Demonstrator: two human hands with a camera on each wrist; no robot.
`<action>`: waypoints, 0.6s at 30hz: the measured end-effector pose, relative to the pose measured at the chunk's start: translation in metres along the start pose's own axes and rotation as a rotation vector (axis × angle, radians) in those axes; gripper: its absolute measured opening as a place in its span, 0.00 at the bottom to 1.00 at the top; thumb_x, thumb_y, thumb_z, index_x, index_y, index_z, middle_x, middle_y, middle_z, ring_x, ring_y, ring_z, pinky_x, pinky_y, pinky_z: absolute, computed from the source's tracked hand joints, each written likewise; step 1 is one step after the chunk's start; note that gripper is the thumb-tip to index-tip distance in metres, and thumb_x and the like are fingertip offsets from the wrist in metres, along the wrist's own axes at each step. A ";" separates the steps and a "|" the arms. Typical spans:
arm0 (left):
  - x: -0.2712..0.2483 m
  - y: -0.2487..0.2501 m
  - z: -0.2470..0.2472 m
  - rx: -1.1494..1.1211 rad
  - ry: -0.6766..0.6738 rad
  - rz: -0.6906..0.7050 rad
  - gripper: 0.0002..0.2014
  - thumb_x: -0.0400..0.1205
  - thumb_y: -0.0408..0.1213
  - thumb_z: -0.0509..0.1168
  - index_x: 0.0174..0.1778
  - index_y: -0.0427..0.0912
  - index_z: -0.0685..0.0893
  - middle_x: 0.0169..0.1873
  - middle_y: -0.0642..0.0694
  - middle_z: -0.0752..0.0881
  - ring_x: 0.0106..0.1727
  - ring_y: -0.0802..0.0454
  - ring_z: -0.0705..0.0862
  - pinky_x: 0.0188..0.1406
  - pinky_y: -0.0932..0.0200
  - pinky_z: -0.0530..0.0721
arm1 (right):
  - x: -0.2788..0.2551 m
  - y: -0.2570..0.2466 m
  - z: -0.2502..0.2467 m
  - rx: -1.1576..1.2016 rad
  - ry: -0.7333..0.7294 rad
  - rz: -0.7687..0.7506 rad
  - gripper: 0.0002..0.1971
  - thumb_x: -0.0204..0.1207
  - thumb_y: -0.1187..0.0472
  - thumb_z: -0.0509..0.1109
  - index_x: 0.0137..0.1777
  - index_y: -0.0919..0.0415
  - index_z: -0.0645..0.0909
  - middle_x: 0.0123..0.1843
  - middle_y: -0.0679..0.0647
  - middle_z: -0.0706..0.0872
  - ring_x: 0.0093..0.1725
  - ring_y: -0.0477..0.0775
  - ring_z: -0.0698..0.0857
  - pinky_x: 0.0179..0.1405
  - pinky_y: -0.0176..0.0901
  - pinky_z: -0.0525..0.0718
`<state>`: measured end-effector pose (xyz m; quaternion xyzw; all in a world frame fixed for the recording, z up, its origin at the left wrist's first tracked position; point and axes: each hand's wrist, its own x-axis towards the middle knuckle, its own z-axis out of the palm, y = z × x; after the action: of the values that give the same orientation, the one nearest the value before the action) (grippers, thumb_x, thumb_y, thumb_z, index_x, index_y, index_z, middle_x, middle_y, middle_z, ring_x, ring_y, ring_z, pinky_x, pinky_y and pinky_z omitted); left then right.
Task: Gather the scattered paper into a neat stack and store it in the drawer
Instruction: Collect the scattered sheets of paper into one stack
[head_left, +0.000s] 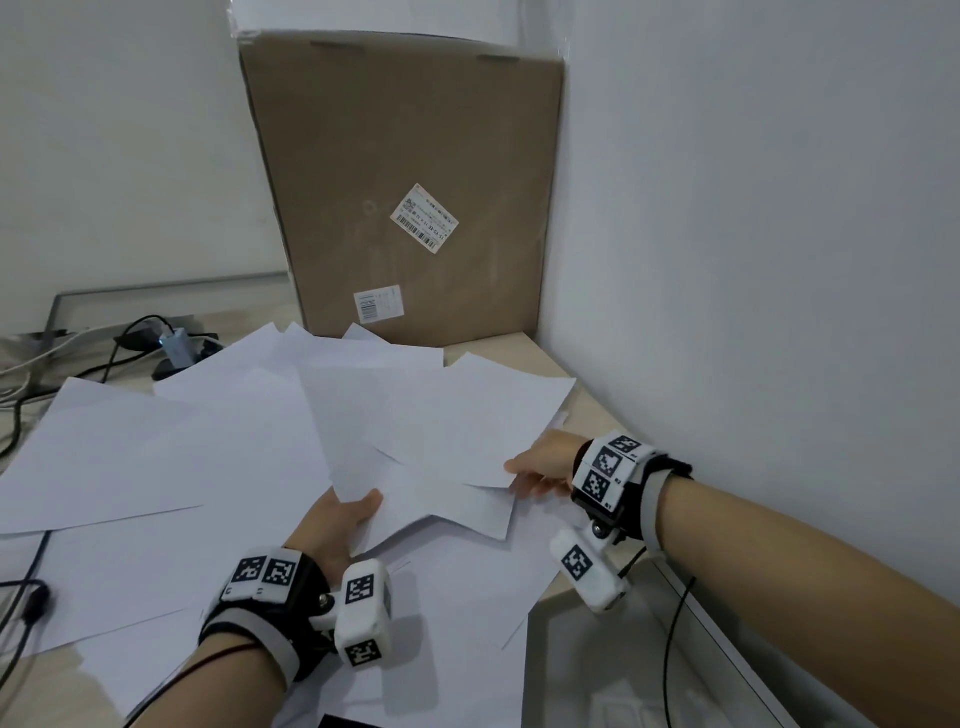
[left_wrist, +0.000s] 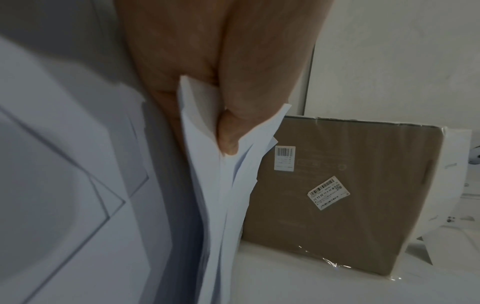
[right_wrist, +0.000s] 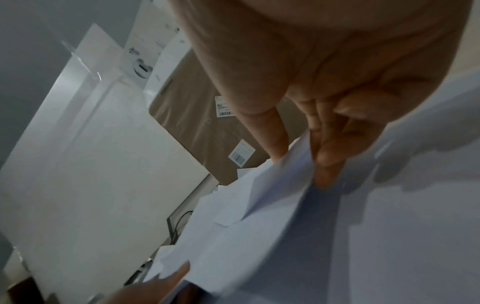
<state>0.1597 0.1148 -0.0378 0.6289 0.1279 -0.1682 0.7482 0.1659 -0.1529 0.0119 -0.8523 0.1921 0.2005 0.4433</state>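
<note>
Several white paper sheets (head_left: 208, 467) lie scattered and overlapping across the light wooden desk (head_left: 587, 410). My left hand (head_left: 343, 519) pinches a few lifted sheets (head_left: 415, 441) at their near corner, thumb on top; the left wrist view shows the thumb (left_wrist: 228, 142) pressed on the fanned sheets (left_wrist: 207, 185). My right hand (head_left: 540, 467) holds the right edge of the same loose bundle, thumb on top and fingers beneath. In the right wrist view its fingers (right_wrist: 324, 160) pinch the paper (right_wrist: 272, 195). A drawer (head_left: 597, 675) stands open at the lower right, below the desk edge.
A large cardboard box (head_left: 405, 197) leans in the back corner against the white walls. Black cables and a power adapter (head_left: 176, 345) lie at the back left. Another black cable (head_left: 31, 603) runs along the left edge. A thin cable hangs over the drawer.
</note>
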 end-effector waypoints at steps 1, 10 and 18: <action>-0.001 0.000 0.000 0.002 -0.001 0.000 0.18 0.85 0.31 0.61 0.73 0.35 0.74 0.62 0.33 0.83 0.58 0.34 0.83 0.42 0.47 0.83 | 0.001 0.002 -0.001 -0.014 0.037 0.002 0.11 0.80 0.56 0.68 0.42 0.64 0.78 0.33 0.56 0.84 0.24 0.48 0.79 0.16 0.29 0.70; -0.016 0.007 0.003 0.069 -0.203 -0.037 0.14 0.85 0.35 0.61 0.67 0.37 0.78 0.54 0.36 0.89 0.48 0.41 0.90 0.36 0.51 0.89 | 0.028 0.029 -0.019 0.354 0.159 0.036 0.10 0.76 0.65 0.71 0.35 0.63 0.77 0.30 0.58 0.81 0.27 0.53 0.75 0.25 0.41 0.68; -0.009 0.016 0.003 0.366 -0.134 -0.052 0.25 0.84 0.61 0.50 0.63 0.47 0.80 0.54 0.50 0.90 0.51 0.53 0.89 0.53 0.54 0.87 | 0.023 0.035 -0.048 -0.064 0.181 -0.127 0.05 0.77 0.67 0.69 0.41 0.61 0.78 0.34 0.56 0.80 0.31 0.52 0.77 0.22 0.38 0.72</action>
<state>0.1581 0.1154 -0.0197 0.7385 0.0613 -0.2494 0.6234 0.1760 -0.2151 0.0013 -0.8910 0.1705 0.1005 0.4086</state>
